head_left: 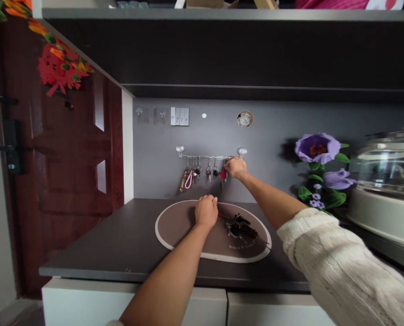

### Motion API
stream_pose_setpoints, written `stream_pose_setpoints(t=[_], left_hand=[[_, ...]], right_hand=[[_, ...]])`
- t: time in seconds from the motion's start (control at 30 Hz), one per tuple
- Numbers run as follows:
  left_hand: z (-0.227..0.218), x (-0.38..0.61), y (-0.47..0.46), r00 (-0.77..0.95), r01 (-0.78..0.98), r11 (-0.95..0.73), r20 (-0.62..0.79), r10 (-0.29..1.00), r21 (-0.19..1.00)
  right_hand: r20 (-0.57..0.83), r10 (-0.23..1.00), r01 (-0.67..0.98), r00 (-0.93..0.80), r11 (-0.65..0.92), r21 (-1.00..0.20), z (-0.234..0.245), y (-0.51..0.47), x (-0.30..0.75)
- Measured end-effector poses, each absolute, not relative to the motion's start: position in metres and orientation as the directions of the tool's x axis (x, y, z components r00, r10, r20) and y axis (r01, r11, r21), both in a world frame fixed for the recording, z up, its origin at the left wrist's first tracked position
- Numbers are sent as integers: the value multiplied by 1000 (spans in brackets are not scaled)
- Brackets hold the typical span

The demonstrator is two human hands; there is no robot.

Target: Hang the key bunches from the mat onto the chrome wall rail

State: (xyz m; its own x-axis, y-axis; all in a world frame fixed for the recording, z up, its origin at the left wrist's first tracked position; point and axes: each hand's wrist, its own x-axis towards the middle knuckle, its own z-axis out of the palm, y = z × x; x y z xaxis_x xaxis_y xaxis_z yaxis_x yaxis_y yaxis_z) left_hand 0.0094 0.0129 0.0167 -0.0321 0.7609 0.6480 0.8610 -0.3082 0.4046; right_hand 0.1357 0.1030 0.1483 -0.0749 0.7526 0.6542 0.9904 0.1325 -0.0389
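Note:
My right hand [236,167] is at the right end of a metal hook rail [205,157] on the grey wall. Its fingers are pinched at a bunch of keys with a red tag [223,174], which hangs just below the rail. Further left on the rail hang several bunches of keys [209,172], one with a pink strap [188,180] and one with a brown tag [182,181]. Low over the brown oval mat [181,226], my left hand [206,211] has its fingers curled closed; what they hold, if anything, is hidden. To its right a dark pile of keys [241,227] lies on the mat.
A dark shelf [222,54] overhangs the grey countertop [110,240]. Purple flowers [317,148] and a white appliance with a clear lid [385,203] stand at the right. On the left is a dark red door [59,181]. Small hooks [161,114] are on the wall.

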Motion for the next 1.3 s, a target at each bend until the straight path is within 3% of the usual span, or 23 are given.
stream_pose_setpoints(t=[0.53,0.9,1.1,1.3], left_hand=[[17,7,15,-81,850,-283,640,764,445],[18,-1,16,-109,846,-257,623,774,467],[16,-3,14,-57,788,-361,643,763,499],[12,-2,8,119,672,-537,642,758,510]], right_hand=[[660,747,990,-80,134,-32,147,93,134],[701,708,963,-83,237,-125,154,55,130],[723,685,918,-94,341,-204,143,30,132],[699,710,862,-85,404,-305,110,9,146]])
